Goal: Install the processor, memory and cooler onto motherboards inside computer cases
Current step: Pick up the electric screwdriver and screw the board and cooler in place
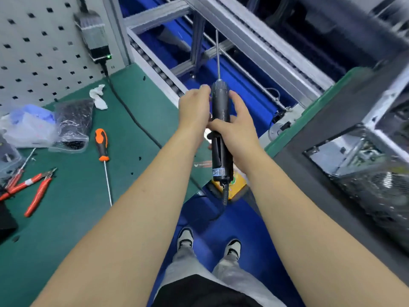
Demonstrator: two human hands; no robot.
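I hold a dark grey electric screwdriver [220,111] upright in front of me, its long thin bit [218,54] pointing away and up. My left hand [193,109] grips the upper body near the chuck. My right hand [235,127] wraps the middle of the body from the right. Its cable [224,196] hangs from the lower end. An open computer case [363,165] lies at the right on a green-edged bench, blurred, with a cooler fan [386,180] faintly visible inside.
On the green mat [73,218] at left lie an orange-black screwdriver [102,147], red-handled pliers [37,191], plastic bags of parts [70,127] and a white cloth [98,96]. A pegboard with a power box [94,34] stands behind. A roller conveyor frame [243,41] runs ahead; blue floor below.
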